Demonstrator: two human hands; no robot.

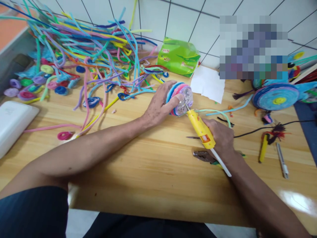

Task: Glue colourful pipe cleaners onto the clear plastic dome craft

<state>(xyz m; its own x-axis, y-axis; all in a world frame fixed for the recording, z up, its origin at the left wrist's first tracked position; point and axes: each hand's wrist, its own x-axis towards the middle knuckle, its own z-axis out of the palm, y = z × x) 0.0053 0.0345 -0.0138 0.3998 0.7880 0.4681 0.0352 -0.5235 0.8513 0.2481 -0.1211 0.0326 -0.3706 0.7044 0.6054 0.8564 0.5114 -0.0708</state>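
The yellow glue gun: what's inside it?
A whitish stick juts from the rear of the yellow glue gun, which the right hand holds. How far the stick runs inside, and whatever else is in there, cannot be seen: the casing covers it.

Past centre toward three o'clock, the hot-glue gun (195,119) is bright yellow with an orange-red window; its glue stick (221,162) is translucent white. The layered disc (185,94), between one and two, shows light blue, dark blue, pink and lilac bands around a greyish face. Chenille stems (96,39) at eleven mix turquoise, navy, yellow, pink and lilac. The packet (177,58) near one is lime green. At twelve, dark lines grid the white wall tiles (155,23). The counter (148,175) has honey-coloured grain.
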